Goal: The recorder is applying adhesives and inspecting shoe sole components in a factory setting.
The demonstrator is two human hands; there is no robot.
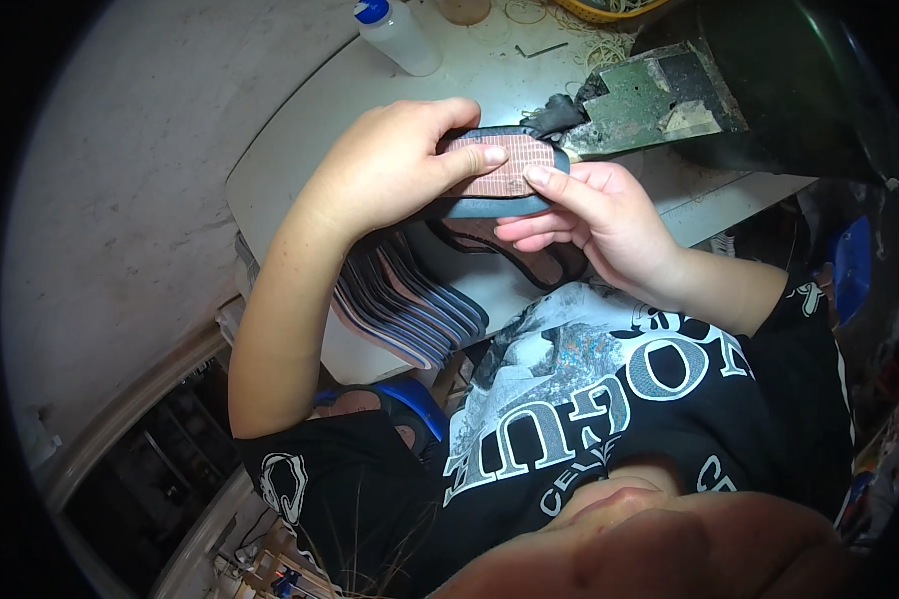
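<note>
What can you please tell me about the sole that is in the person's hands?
The sole has a pinkish-brown top with pale grid lines and a small dark mark near its right end, within a thick, dark blue-grey rim that looks like rubber or foam. Held crosswise over the white table, it shows its top to the camera. The left hand grips it, thumb on top, hiding its left part; the right hand has its thumb near the right end.

Insole [518, 153] matt; bottle [403, 42] smooth plastic; tabletop [484, 82] smooth; shirt [365, 489] cloth.
</note>
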